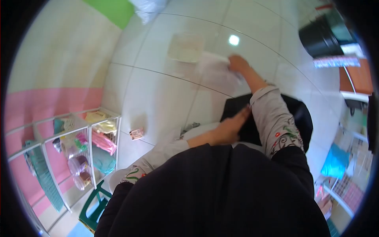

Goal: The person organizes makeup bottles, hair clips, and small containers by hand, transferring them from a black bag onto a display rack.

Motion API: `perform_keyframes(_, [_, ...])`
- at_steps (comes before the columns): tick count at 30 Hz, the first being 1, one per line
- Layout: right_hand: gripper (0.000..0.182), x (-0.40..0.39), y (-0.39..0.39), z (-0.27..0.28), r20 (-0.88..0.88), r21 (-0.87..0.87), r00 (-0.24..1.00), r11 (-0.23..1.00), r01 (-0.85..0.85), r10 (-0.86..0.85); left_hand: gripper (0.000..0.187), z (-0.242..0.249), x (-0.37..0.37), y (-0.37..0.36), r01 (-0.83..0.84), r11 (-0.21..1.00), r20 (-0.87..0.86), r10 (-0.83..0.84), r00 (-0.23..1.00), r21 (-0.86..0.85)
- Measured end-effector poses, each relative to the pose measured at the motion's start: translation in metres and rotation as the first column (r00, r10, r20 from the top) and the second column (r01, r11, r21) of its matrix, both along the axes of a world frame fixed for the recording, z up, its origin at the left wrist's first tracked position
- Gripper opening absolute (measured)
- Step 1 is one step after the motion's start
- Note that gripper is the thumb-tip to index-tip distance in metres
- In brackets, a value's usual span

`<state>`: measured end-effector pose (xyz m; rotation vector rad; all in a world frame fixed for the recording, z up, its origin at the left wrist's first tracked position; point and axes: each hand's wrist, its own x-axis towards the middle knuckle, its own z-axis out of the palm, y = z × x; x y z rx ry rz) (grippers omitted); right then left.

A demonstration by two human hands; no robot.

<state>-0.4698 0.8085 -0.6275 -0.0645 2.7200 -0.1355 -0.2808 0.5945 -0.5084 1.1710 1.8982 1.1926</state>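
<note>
My right hand [239, 65] reaches out over the tiled floor, its fingers closed on a thin whitish sheet [219, 69]. Motion smears that sheet, and whether it is cloth or plastic I cannot tell. Just beyond its left end, a pale, see-through rectangular tray [185, 48] lies on the tiles. Close to my body, my left hand [229, 128] has its fingers stretched out, with the tips right at the edge of a black bag-like thing [246, 126]. My right forearm crosses over that black thing and hides part of it.
On the left stands a white rack [89, 148] with jars and folded cloths, beside a green plastic chair [94, 207]. A small printed box [137, 134] lies on the floor. A white plastic bag [148, 8] is at the top, a black bucket [321, 37] at the upper right.
</note>
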Motion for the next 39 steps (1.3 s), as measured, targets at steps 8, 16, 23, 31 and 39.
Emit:
perform_keyframes(8, [0.054, 0.171, 0.132, 0.33, -0.313, -0.949, 0.597, 0.26, -0.176, -0.739, 0.103, 0.021, -0.035, 0.018, -0.131, 0.989, -0.033, 0.133, 0.991, 0.075])
perform_keyframes(16, [0.041, 0.242, 0.096, 0.224, 0.25, -0.179, 0.904, 0.901, 0.395, -0.346, 0.105, 0.033, -0.016, 0.013, -0.09, 0.996, -0.046, 0.091, 0.995, 0.019])
perform_keyframes(23, [0.058, 0.216, 0.099, 0.019, 0.56, 0.069, 0.805, 0.979, 0.192, -0.197, 0.105, 0.036, -0.006, -0.001, -0.031, 0.999, -0.133, 0.03, 0.991, -0.009])
perform_keyframes(31, [0.074, 0.226, 0.082, -0.038, 0.22, 0.081, 0.916, 0.942, 0.325, -0.335, 0.106, 0.031, -0.014, -0.01, -0.078, 0.997, -0.092, 0.076, 0.993, -0.017])
perform_keyframes(39, [0.062, 0.226, 0.013, 0.013, 0.08, -0.056, 0.983, 0.984, 0.168, -0.163, 0.105, 0.022, -0.014, -0.008, -0.115, 0.984, -0.16, 0.136, 0.978, 0.136])
